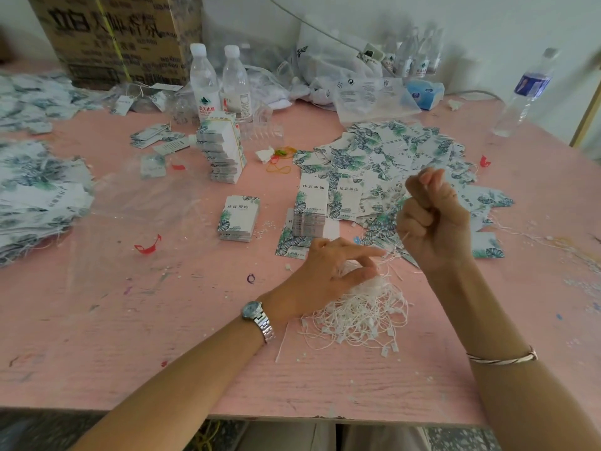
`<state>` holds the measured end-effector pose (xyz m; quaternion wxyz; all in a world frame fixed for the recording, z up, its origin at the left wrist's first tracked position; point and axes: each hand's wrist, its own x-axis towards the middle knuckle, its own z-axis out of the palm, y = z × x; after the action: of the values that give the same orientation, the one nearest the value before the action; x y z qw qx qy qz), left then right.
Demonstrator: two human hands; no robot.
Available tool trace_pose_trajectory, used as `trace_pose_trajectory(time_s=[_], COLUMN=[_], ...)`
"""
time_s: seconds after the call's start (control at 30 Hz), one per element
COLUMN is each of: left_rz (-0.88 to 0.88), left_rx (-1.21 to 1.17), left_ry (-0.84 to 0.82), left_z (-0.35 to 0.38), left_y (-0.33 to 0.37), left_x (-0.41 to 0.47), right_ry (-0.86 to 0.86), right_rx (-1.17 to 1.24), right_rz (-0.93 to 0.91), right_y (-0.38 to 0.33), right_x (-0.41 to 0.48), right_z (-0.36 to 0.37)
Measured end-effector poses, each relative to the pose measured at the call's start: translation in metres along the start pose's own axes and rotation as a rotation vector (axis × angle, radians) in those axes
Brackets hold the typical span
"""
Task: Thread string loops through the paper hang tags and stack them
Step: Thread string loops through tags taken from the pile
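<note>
Heaps of strung tags [42,196] far left on the bench [162,320]: done. Mid-bench, neat stacks of bare tags [239,219], seemingly left to thread. Left grip [328,271] slack, fingers [361,253] resting on the string pile [361,317]. Right grip [432,219] clenched round one string [401,242] rising from it. Behind, more threaded tags [406,151] fanned loose, unstacked.

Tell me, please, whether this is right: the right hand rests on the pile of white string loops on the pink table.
Not quite: the left hand rests on the pile of white string loops on the pink table; the right hand is raised, gripping a string, as the head view shows.
</note>
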<state>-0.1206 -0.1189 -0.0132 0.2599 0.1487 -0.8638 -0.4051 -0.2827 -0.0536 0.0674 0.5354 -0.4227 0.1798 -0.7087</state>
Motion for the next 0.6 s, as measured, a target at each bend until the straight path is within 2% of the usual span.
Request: trace_pose_trajectory(time_s=[0.13, 0.4, 0.6], left_rz=[-0.030, -0.072, -0.019], left_rx=[-0.056, 0.019, 0.086], left_ry=[0.089, 0.040, 0.022], left_z=[-0.003, -0.003, -0.009], left_y=[0.000, -0.002, -0.002], left_x=[-0.001, -0.005, -0.007], right_ry=[0.045, 0.150, 0.179], right_rx=[0.062, 0.193, 0.258], right_rz=[-0.027, -0.099, -0.145], right_y=[-0.008, -0.024, -0.031], right_x=[0.001, -0.001, -0.001], right_z=[-0.004, -0.016, -0.020])
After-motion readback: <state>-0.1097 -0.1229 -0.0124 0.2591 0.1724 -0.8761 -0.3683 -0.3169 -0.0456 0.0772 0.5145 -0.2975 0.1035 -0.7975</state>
